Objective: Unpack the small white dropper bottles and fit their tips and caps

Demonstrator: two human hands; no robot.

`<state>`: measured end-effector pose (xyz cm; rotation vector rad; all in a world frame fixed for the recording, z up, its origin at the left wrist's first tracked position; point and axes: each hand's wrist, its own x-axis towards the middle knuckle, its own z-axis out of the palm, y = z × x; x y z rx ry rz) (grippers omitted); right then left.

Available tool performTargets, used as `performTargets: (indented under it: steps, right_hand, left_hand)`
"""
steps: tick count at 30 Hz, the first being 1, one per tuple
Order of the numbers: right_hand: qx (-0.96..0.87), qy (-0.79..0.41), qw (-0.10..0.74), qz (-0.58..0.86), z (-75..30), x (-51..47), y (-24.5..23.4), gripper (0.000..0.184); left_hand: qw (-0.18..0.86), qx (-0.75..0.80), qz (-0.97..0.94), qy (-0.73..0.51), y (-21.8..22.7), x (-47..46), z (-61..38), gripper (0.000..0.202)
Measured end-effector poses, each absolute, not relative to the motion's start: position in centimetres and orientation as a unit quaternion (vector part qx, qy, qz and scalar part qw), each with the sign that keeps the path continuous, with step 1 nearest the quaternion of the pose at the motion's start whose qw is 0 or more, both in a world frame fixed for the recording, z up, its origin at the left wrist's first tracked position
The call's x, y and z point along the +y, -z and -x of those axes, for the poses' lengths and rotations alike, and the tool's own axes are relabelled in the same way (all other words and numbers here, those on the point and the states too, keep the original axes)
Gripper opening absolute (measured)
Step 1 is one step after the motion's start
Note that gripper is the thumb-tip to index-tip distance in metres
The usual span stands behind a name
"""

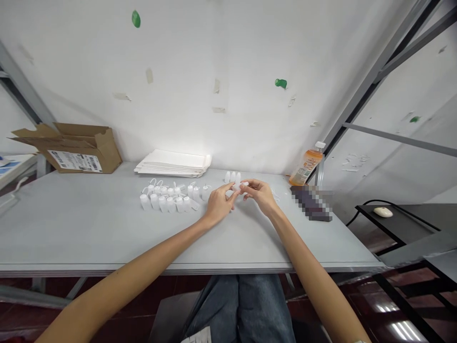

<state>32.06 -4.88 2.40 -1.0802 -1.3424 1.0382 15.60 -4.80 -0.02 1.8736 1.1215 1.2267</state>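
Observation:
My left hand [220, 204] and my right hand [260, 193] meet above the grey table. Between their fingertips they hold a small white plastic bottle [236, 186], partly hidden by the fingers. The right fingers pinch its upper end, while the left fingers are closed round its body. Left of my hands, several like white bottles [170, 205] stand in rows, some with thin white loops at the top. Just behind my hands stand 3 white pointed pieces [233, 176]. A thin white cord [275, 195] lies right of my right hand.
A stack of white envelopes [173, 163] lies against the wall. An opened cardboard box [74, 148] is at the far left. On the right stand an orange drink bottle [307, 164] and a blurred dark flat object [311, 204]. Beyond the table, a white mouse [383, 212] rests on a black shelf [403, 221].

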Motion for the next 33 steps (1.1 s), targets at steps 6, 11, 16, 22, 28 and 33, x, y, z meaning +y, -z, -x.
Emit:
performTargets:
  steps: [6,11,16,22,28,33]
  right_hand:
    - [-0.599,-0.112,0.446,0.656,-34.5,-2.0,-0.9,0.025]
    - [-0.644,0.007,0.288,0.709,-35.0,0.3,0.7,0.033]
    - [-0.671,0.043,0.246,0.698,-34.2,2.3,0.9,0.02]
    - [-0.671,0.028,0.279,0.686,-33.8,3.1,1.9,0.024]
    - [-0.672,0.013,0.297,0.678,-33.9,2.9,2.4,0.052]
    - [-0.672,0.013,0.298,0.678,-33.9,2.9,2.5,0.057]
  left_hand:
    - [0.21,0.445,-0.724,-0.482,-0.9,-4.9,-15.3,0.026]
    - [0.18,0.423,-0.727,-0.51,-2.0,-4.8,-14.6,0.023]
    - [0.138,0.385,-0.706,-0.578,-3.4,-4.3,-13.3,0.025]
    - [0.103,0.384,-0.666,-0.631,-5.0,-3.4,-11.3,0.027]
    - [0.038,0.411,-0.66,-0.628,-5.2,-2.4,-9.7,0.03]
    - [0.015,0.412,-0.646,-0.643,-5.3,-2.1,-9.2,0.03]
